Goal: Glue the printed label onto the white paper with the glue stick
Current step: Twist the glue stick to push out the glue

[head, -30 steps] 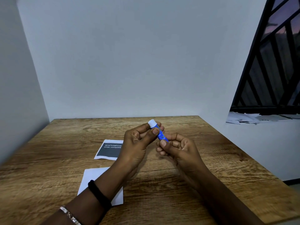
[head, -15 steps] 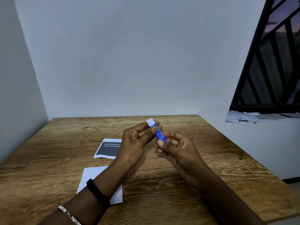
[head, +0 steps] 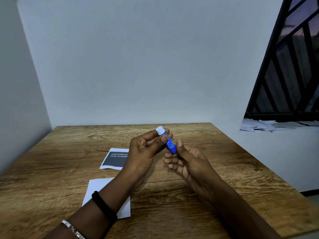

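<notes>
Glue stick still capped, both hands on it.
Left hand pinches the glue stick near its white cap; right hand has regripped the base, thumb up. Printed label and white paper lie untouched, left.

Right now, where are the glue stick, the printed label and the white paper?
glue stick [head: 170, 144]: head view, on the blue barrel between the two hands.
label [head: 114, 159]: head view, on its dark printed panel.
paper [head: 99, 186]: head view, on the bare upper left part, beside the forearm.
</notes>
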